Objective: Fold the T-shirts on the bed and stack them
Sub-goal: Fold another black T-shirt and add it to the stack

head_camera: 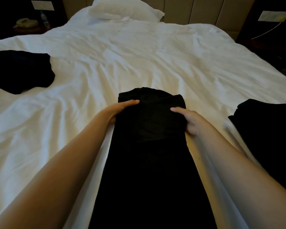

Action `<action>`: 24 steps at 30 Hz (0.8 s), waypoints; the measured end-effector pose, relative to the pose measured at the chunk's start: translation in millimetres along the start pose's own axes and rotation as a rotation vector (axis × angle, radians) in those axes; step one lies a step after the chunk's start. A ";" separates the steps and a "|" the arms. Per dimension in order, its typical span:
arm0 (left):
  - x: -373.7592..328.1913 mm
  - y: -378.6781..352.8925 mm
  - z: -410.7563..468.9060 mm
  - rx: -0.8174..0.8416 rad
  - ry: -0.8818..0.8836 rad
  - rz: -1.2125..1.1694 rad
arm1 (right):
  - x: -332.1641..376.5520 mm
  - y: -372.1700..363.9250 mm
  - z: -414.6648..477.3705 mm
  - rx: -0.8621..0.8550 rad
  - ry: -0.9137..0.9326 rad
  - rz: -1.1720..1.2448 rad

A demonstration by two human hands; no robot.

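A black T-shirt (pixel 149 146) is laid lengthwise on the bed (pixel 139 55), directly in front of the person. It is already narrowed into a long strip that runs from the near edge of the view to a rounded far end around mid-bed.

That far end is gripped at both sides. The left hand (pixel 120 109) is closed on the left edge, with the thumb laid flat on top and the fingers tucked out of sight beneath the cloth. The right hand (pixel 188 121) is closed on the right edge in the same way, thumb above and fingers curled under. The hands are set apart by the full width of the strip, so its end is kept spread and square. This grip is judged to be taken so that the far end can be carried back toward the near end and the strip halved without the side folds slipping open.

A dark garment (pixel 20 71) is left on the left part of the bed, well apart from the strip. Its outline is uneven, so it is judged not yet folded. A dark pile (pixel 262 129) is placed on the right, near the right forearm, with straighter edges. It may be the stack, though the layers cannot be told in the dim light.

A white pillow (pixel 122 9) is set at the head of the bed.
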State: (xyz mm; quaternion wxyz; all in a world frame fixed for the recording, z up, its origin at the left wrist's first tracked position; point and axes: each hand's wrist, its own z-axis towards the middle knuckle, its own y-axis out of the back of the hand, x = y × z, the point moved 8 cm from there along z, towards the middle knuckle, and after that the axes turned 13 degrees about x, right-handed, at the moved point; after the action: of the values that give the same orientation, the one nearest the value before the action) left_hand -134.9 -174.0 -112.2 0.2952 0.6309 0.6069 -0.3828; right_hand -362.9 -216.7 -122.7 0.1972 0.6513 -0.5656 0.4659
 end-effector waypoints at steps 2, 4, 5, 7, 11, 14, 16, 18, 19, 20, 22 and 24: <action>-8.7 -2.0 -0.2 0.007 -0.080 0.041 | 4.3 -0.1 -2.2 -0.062 0.051 -0.041; -19.5 -0.8 -6.6 -0.059 -0.195 0.113 | 10.8 -1.3 -9.1 -0.107 0.127 -0.066; -24.2 -0.4 -11.9 -0.096 -0.246 0.134 | 14.7 -3.3 -13.4 -0.113 0.166 -0.073; -33.8 -1.9 -28.8 -0.136 -0.330 0.149 | 24.5 -9.5 -28.7 -0.093 0.247 -0.070; -46.4 -9.4 -75.6 -0.128 -0.455 0.165 | 39.9 -24.4 -72.9 0.071 0.406 -0.034; -38.3 -15.5 -112.4 -0.108 -0.537 0.221 | 33.3 -28.9 -109.2 0.187 0.444 -0.097; -22.9 -19.6 -134.9 -0.105 -0.581 0.278 | 19.2 -27.6 -126.2 0.209 0.464 -0.133; -5.8 -23.4 -150.9 -0.138 -0.607 0.371 | 3.9 -26.8 -142.2 0.199 0.467 -0.176; 3.9 -26.3 -157.6 -0.141 -0.614 0.418 | -3.7 -28.8 -152.8 0.185 0.466 -0.203; 13.9 -29.5 -160.0 -0.126 -0.615 0.468 | -10.6 -29.2 -159.8 0.153 0.455 -0.262; 34.4 -39.8 -164.8 -0.062 -0.602 0.596 | -25.8 -28.0 -169.7 0.083 0.438 -0.398; 53.5 -45.3 -167.1 -0.036 -0.595 0.760 | -36.4 -24.9 -175.0 0.066 0.449 -0.539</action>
State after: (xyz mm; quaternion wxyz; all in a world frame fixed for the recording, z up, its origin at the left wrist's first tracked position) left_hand -160.6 -1.3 -64.0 0.5859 0.6659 0.2289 -0.4012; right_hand -404.5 -52.4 -60.8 0.4112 0.6645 -0.3007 0.5468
